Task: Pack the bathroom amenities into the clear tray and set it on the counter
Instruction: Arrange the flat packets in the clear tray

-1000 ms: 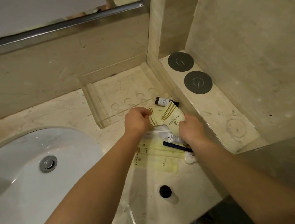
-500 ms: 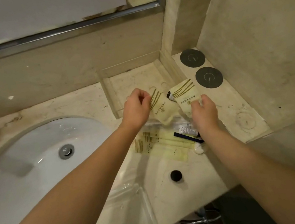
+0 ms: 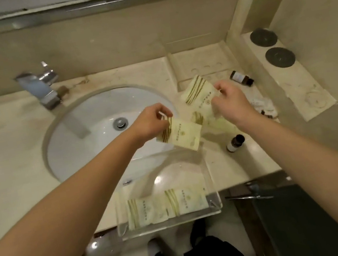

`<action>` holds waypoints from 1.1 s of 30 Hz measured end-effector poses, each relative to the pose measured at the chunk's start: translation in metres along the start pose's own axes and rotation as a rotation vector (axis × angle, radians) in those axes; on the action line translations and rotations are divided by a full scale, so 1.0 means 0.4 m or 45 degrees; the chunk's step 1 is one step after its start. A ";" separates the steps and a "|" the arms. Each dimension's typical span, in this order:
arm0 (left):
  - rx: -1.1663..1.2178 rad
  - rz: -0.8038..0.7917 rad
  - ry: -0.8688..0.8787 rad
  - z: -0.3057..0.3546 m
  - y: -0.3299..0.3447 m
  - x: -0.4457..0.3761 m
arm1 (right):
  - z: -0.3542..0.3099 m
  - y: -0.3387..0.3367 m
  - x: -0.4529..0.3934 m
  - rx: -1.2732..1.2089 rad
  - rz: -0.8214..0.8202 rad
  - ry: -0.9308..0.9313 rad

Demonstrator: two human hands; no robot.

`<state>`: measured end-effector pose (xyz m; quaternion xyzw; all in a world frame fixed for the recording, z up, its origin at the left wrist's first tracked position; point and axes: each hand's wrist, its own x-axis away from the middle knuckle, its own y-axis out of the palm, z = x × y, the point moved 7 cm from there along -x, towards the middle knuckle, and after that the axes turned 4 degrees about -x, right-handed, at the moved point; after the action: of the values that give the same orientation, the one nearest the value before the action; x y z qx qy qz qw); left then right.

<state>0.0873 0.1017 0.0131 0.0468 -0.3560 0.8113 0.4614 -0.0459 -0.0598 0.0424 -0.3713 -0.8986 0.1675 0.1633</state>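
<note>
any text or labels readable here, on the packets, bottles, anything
Nothing can be read.
Packet in the left hand: a printed line and round emblem, blurred.
Packet in the right hand: the same, blurred.
Two packets in the clear tray: print too small.
Bottles' white labels: unreadable.

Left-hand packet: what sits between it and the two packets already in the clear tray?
Head view: nothing sits there. Between the packet that the left hand pinches and the two packets lies only the bare floor of the clear tray.
</note>
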 end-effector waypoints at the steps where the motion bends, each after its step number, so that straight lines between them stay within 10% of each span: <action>1: -0.039 -0.039 -0.024 -0.033 -0.002 0.024 | -0.003 0.034 0.026 0.030 -0.091 0.023; 11: -0.517 -0.404 -0.060 -0.262 0.031 0.206 | 0.129 0.279 0.250 0.709 -0.944 0.155; 33: -0.979 -0.628 0.146 -0.324 0.096 0.236 | 0.182 0.351 0.291 1.201 -0.988 -0.133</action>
<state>0.0364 0.2373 -0.0653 -0.0894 -0.5832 0.4875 0.6436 -0.0686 0.1050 -0.0620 0.1038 -0.8040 0.4936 0.3150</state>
